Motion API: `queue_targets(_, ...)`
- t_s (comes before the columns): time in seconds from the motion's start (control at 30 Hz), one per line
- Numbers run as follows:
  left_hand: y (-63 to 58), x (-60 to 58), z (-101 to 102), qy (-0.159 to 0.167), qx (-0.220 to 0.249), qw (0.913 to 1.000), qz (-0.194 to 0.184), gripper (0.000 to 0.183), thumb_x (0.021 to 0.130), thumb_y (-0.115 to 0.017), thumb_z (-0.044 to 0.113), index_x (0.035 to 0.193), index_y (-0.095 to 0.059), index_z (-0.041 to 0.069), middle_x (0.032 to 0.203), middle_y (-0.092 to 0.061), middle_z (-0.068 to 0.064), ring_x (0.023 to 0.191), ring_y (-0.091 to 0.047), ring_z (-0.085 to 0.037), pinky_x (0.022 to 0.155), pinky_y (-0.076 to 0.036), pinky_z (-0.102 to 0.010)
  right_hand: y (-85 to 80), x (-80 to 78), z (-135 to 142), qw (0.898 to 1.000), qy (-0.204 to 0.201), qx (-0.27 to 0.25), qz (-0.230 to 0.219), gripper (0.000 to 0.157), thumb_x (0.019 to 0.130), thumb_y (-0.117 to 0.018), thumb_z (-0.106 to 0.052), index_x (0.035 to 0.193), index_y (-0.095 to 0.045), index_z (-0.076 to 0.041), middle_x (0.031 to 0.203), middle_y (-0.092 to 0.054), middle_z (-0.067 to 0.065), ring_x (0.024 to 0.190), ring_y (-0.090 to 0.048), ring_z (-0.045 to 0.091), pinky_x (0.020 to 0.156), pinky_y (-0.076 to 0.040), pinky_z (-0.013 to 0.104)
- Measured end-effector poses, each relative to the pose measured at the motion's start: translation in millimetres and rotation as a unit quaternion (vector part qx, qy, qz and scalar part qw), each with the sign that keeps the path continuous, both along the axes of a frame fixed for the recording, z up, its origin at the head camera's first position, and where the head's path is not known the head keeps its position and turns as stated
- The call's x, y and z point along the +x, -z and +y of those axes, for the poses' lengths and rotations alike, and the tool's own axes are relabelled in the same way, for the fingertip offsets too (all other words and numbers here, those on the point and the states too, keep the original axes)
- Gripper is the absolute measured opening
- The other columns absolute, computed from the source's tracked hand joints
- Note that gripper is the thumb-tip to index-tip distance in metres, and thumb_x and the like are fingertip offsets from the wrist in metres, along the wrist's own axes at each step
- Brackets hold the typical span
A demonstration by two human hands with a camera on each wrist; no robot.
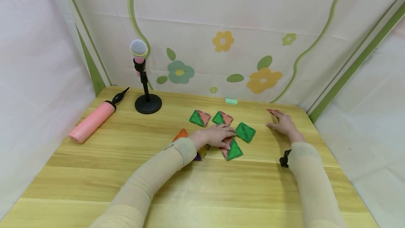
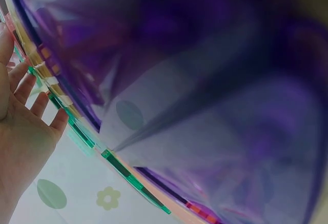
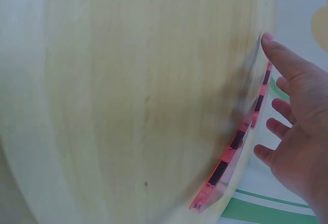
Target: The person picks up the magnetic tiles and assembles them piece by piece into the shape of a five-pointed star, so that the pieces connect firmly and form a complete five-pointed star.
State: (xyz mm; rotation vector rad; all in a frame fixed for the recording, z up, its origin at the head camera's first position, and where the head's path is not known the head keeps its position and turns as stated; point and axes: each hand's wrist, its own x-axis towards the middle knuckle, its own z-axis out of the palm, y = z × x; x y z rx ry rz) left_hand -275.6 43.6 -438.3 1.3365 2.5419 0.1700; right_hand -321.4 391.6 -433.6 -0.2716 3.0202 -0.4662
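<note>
My left hand [image 1: 216, 135] lies palm down with extended fingers over a red-and-green pair of triangular magnetic tiles [image 1: 235, 150]. Under its wrist, a yellow and a purple tile [image 1: 198, 157] are partly covered; an orange tile [image 1: 181, 134] shows beside the cuff. Beyond its fingertips sits a green square [image 1: 245, 132]. Two more red-and-green pairs, one left [image 1: 200, 118] and one right [image 1: 222, 118], lie behind it. At the right, my right hand [image 1: 283, 125] has loosely spread fingers by a red tile [image 1: 271, 111]; whether they touch is unclear. Red tile edges [image 3: 225, 165] show beside that hand.
A pink balloon pump [image 1: 93, 120] lies at the table's left. Near it, a toy microphone [image 1: 138, 49] stands on a black round base [image 1: 148, 104]. A small mint-coloured block [image 1: 231, 101] sits at the back edge, before a flowered curtain [image 1: 190, 27].
</note>
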Motion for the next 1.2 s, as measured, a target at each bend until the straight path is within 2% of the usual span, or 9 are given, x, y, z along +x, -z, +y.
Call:
queue_targets(0.2,0.7,0.0,0.0,-0.003,-0.001,1.0000,-0.001,0.067,0.092,-0.049,0.054,0.149,-0.030,0.026,0.156,-0.022,0.006,0.145,-0.015,-0.022,0.113,-0.020,-0.049,4.9,-5.9,4.3,0.999,0.006,-0.003,-0.032,0.077,0.092,-0.060,-0.038,0.148,-0.023,0.001,0.147,-0.020,0.036,0.130,-0.020,0.058,0.103,-0.022,0.066)
queue_targets(0.43,1.3,0.3,0.9,-0.003,0.000,1.0000,0.001,0.067,0.092,-0.050,0.054,0.149,-0.030,0.026,0.156,-0.022,0.006,0.144,-0.015,-0.022,0.113,-0.021,-0.049,7.5,-7.1,4.4,0.999,0.005,-0.018,-0.030,0.070,0.093,-0.059,-0.037,0.147,-0.030,-0.004,0.146,-0.023,0.035,0.129,-0.023,0.056,0.102,-0.022,0.066)
queue_targets(0.63,1.3,0.0,1.0,-0.004,0.000,1.0000,0.001,0.066,0.091,-0.050,0.054,0.149,-0.030,0.027,0.156,-0.022,0.007,0.144,-0.015,-0.021,0.112,-0.021,-0.050,7.6,-4.8,2.6,0.999,0.013,-0.003,-0.041,0.072,0.094,-0.056,-0.040,0.146,-0.030,0.001,0.144,-0.020,0.039,0.128,-0.023,0.057,0.101,-0.024,0.066)
queue_targets(0.8,1.4,-0.2,1.3,-0.006,-0.003,1.0000,-0.001,0.067,0.091,-0.049,0.054,0.149,-0.029,0.027,0.156,-0.021,0.007,0.145,-0.014,-0.021,0.113,-0.020,-0.050,7.4,-2.9,-1.7,0.999,-0.002,-0.018,-0.028,0.065,0.094,-0.058,-0.037,0.141,-0.039,0.004,0.140,-0.027,0.036,0.126,-0.029,0.053,0.101,-0.026,0.064)
queue_targets(0.93,2.7,-0.6,1.9,-0.006,-0.004,1.0000,0.000,0.067,0.092,-0.049,0.054,0.149,-0.029,0.027,0.156,-0.021,0.007,0.145,-0.014,-0.021,0.113,-0.020,-0.050,7.2,-2.3,-5.0,0.999,-0.004,-0.030,-0.025,0.056,0.094,-0.057,-0.035,0.135,-0.048,0.002,0.137,-0.032,0.033,0.124,-0.034,0.049,0.101,-0.028,0.061)
queue_targets(1.07,3.3,-1.1,2.0,-0.005,-0.003,1.0000,-0.002,0.067,0.092,-0.049,0.054,0.149,-0.029,0.027,0.156,-0.020,0.007,0.145,-0.013,-0.021,0.113,-0.019,-0.050,6.7,-1.1,-8.6,0.999,-0.004,-0.039,-0.026,0.058,0.094,-0.058,-0.033,0.139,-0.044,0.002,0.138,-0.031,0.031,0.125,-0.034,0.049,0.103,-0.027,0.060)
queue_targets(1.2,2.1,-0.5,1.5,-0.002,-0.003,1.0000,0.001,0.066,0.092,-0.049,0.054,0.149,-0.030,0.027,0.156,-0.021,0.007,0.145,-0.014,-0.022,0.113,-0.020,-0.050,8.8,-1.5,-12.2,0.999,-0.024,-0.040,-0.017,0.061,0.094,-0.059,-0.031,0.141,-0.040,0.002,0.140,-0.031,0.030,0.128,-0.031,0.049,0.105,-0.024,0.059)
